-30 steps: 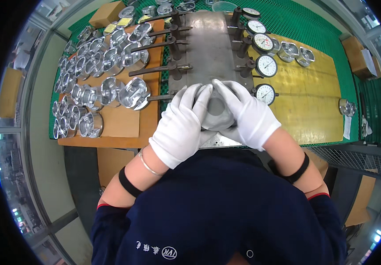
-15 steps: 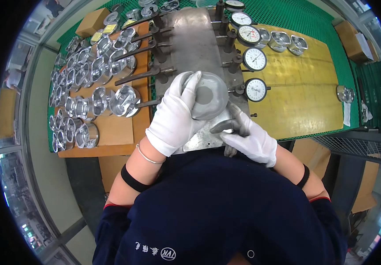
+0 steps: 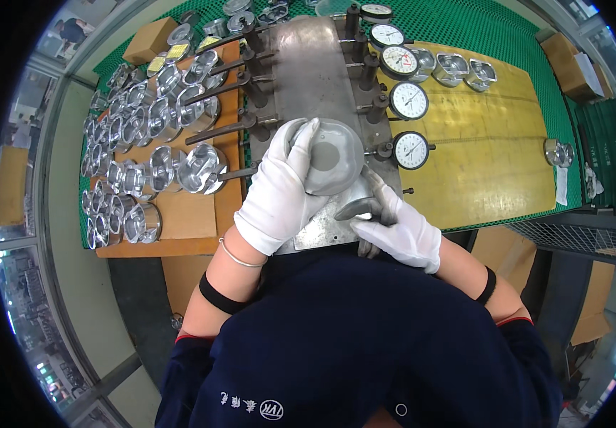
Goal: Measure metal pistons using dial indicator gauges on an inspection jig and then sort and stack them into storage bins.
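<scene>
Both my hands wear white gloves and hold one grey metal piston point(image 3: 331, 158) over the near end of a steel gauge plate point(image 3: 311, 53). The piston's round crown faces up, with a darker disc in its middle. My left hand point(image 3: 284, 185) is closed round the crown's left side, fingers along its rim. Lower on the right, my right hand point(image 3: 397, 222) grips the skirt, its glove fingertips greyed. Part of the skirt is hidden by the crown and the fingers. Just beyond the right hand stands the nearest dial gauge point(image 3: 411, 150), on the plate's right side.
Several shiny pistons point(image 3: 202, 168) crowd the brown board point(image 3: 187, 214) at left. Posts with rods point(image 3: 254, 93) line the plate's left edge, more dial gauges point(image 3: 409, 100) its right. A yellow board point(image 3: 479, 150) at right bears several pistons point(image 3: 451, 69). Cardboard boxes point(image 3: 149, 41) stand behind.
The hands and piston keep the same hold and sit slightly farther left in view. The fixture has shifted slightly left too.
</scene>
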`<state>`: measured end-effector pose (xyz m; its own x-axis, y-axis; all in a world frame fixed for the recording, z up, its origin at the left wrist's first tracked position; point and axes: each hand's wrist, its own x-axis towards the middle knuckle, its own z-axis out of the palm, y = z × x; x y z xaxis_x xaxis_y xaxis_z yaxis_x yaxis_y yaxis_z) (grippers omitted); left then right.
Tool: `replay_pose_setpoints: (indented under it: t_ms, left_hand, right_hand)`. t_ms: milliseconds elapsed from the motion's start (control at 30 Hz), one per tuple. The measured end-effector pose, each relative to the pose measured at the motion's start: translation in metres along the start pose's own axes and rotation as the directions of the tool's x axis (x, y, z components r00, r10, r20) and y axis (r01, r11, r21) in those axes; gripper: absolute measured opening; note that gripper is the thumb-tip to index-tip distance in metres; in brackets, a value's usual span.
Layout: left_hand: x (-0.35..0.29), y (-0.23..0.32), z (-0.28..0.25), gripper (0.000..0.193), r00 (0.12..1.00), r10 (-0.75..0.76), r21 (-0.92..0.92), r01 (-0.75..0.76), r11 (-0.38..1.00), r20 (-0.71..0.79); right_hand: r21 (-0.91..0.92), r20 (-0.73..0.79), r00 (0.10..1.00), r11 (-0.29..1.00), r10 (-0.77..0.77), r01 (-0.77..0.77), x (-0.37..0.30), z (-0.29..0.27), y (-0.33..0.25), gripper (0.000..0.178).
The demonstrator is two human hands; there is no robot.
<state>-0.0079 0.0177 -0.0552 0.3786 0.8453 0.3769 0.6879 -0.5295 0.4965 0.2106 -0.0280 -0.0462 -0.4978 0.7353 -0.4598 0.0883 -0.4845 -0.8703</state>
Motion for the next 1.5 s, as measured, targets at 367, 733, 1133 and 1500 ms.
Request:
replay_pose_setpoints:
  t_ms: [367,733,1133,1500]
  left_hand:
    - [0.002,0.0,0.002,0.087,1.0,-0.008,0.01,0.008,1.0,-0.009]
    - [0.001,0.001,0.004,0.089,1.0,-0.026,-0.001,0.026,1.0,-0.015]
    - [0.0,0.0,0.005,0.09,0.999,-0.029,-0.004,0.029,1.0,-0.027]
    - [0.001,0.005,0.001,0.084,0.999,-0.024,0.024,0.025,0.999,-0.039]
  right_hand:
    - [0.008,0.024,1.0,1.0,0.0,0.0,0.003,-0.002,-0.004,0.094]
    - [0.023,-0.005,0.998,0.998,0.06,-0.06,0.004,0.002,-0.006,0.096]
    - [-0.014,0.002,0.996,0.996,0.092,-0.092,0.006,0.004,-0.009,0.098]
    - [-0.033,0.022,1.0,0.999,0.022,-0.021,0.003,0.0,-0.004,0.097]
